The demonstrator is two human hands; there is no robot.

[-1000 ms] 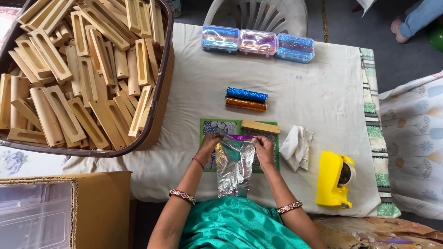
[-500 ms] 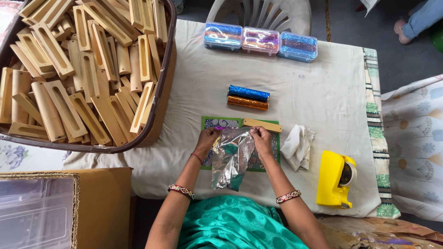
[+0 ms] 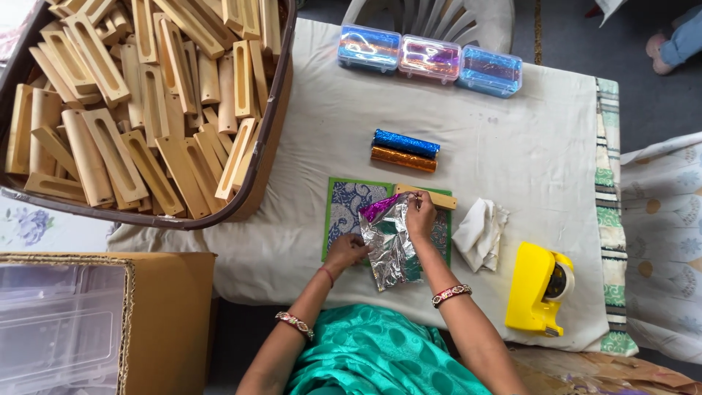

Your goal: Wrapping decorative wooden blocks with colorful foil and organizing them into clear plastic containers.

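A crinkled silver foil sheet point(image 3: 391, 245) with a purple fold at its far tip lies over a green-edged cutting mat point(image 3: 349, 208) on the cloth-covered bench point(image 3: 512, 161). It is creased and shiny, picking up green and teal glints. Its long axis runs from near to far, tilted a little, with the purple end pointing far and left and the near end hanging toward the person's teal clothing.

The left hand point(image 3: 345, 251) pinches the foil's left edge near the mat's near side. The right hand point(image 3: 420, 213) grips the foil's far right part, fingers curled on it, just beside a wooden strip point(image 3: 428, 196) lying across the mat's far edge.

The foil hides much of the mat's patterned middle, and whatever lies beneath the foil cannot be made out. Farther off lie a blue roll point(image 3: 406, 143) and an orange roll point(image 3: 403, 159), touching side by side. A white cloth point(image 3: 479, 234) and a yellow tape dispenser point(image 3: 537, 289) sit to the right.
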